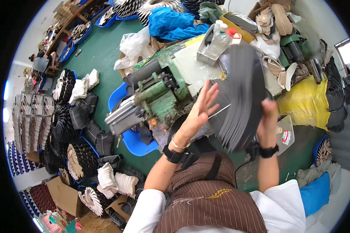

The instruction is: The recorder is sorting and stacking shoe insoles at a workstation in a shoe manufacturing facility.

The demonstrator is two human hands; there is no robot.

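A thick stack of dark grey, sole-shaped sheets stands tilted in front of me, smeared by motion, its layered edges fanned at the lower end. My right hand grips the stack's right side, with some fingers hidden behind it. To the left of the stack, my left hand is open with fingers spread and holds nothing. A thin white strip shows between that hand and the stack. Left of my left hand is a green machine with metal rollers, worn and dirty.
On the bench stand a grey box with clear bottles and, at right, shoe parts. A yellow sack lies right. Blue tubs sit under the machine. Bundled soles crowd the left floor.
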